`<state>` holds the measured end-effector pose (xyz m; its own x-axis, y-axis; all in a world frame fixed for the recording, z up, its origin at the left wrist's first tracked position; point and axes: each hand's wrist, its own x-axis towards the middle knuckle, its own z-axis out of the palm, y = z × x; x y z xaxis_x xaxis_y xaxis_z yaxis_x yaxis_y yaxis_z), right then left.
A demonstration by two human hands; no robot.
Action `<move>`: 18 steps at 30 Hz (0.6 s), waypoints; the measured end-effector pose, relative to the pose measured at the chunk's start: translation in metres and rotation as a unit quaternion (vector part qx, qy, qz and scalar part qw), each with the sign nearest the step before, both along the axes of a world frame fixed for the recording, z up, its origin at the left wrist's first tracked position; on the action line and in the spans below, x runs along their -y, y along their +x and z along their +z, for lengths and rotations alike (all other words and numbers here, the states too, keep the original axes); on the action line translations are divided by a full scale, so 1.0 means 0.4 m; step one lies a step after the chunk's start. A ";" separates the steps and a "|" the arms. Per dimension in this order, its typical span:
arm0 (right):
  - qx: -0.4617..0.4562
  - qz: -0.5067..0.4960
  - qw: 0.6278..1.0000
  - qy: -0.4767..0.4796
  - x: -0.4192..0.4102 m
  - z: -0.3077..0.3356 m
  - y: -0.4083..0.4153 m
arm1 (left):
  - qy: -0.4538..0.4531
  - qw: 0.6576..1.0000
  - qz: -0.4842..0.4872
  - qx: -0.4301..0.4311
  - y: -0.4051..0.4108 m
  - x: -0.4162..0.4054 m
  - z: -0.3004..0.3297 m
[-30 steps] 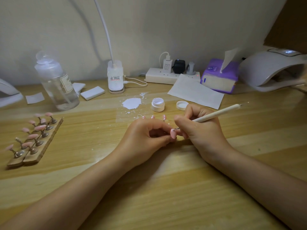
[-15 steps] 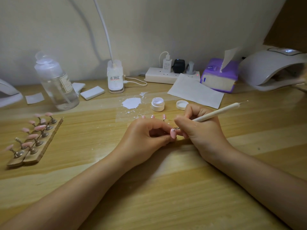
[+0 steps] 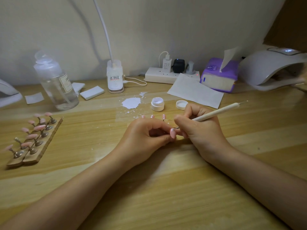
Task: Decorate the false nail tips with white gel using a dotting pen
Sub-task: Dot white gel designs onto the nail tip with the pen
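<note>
My left hand pinches the stem of a pink false nail tip at the middle of the table. My right hand grips a white dotting pen, and its metal point touches the top of that tip. Just beyond my left hand stand three more pink tips with white dots on them. An open small jar of white gel sits behind them, its lid beside it. A patch of white gel is smeared on the table to the jar's left.
At the left, a wooden holder carries several pink tips on stems. A clear pump bottle, a lamp base, a power strip, a paper sheet, a purple tissue pack and a nail lamp line the back.
</note>
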<state>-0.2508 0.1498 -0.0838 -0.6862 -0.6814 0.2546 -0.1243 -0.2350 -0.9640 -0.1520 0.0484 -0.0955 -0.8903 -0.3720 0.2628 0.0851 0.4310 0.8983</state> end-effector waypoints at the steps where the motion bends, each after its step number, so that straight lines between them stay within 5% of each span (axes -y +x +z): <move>1: 0.000 0.002 1.000 -0.001 0.000 0.000 0.001 | 0.000 1.000 -0.001 0.001 0.000 0.001 0.000; 18: 0.036 -0.014 0.999 -0.012 0.002 0.002 0.001 | -0.001 1.000 -0.008 0.005 -0.001 0.001 -0.001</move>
